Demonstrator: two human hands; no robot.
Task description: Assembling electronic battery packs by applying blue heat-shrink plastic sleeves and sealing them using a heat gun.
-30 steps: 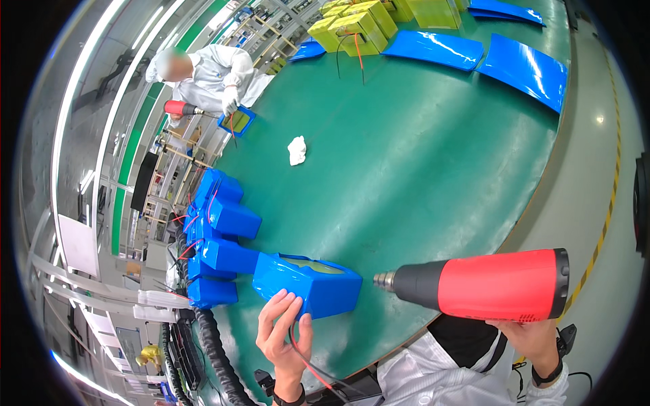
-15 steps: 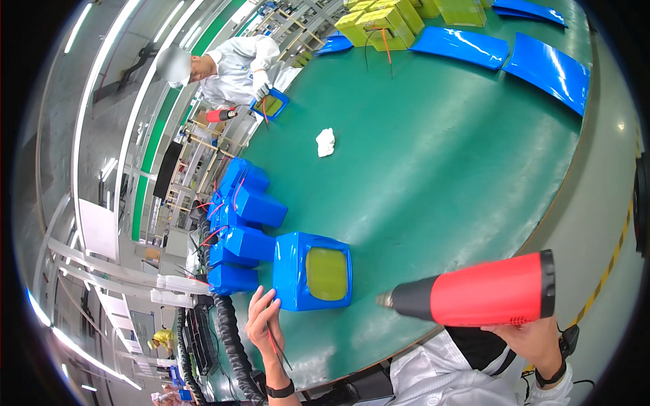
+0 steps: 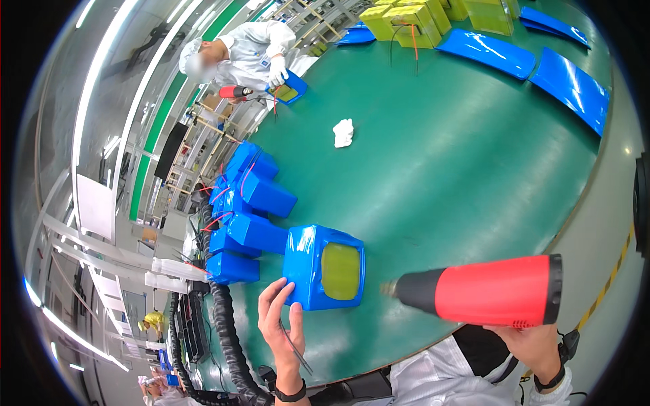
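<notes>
Blue pack (image 3: 323, 266) turned upright; left hand (image 3: 279, 319) fingers touching its lower-left edge.

Single head-worn fisheye view, looking steeply down — close over green table (image 3: 440, 176), edges bending outward

A bright blue wrapped pack (image 3: 323, 267) shows a yellow-green end face on a deep green surface (image 3: 447, 176); the heat gun (image 3: 484, 291) is red with a black nozzle; blue sheets (image 3: 569, 88), yellow-green blocks (image 3: 406, 20) and a white cloth (image 3: 343, 132) lie beyond.
</notes>
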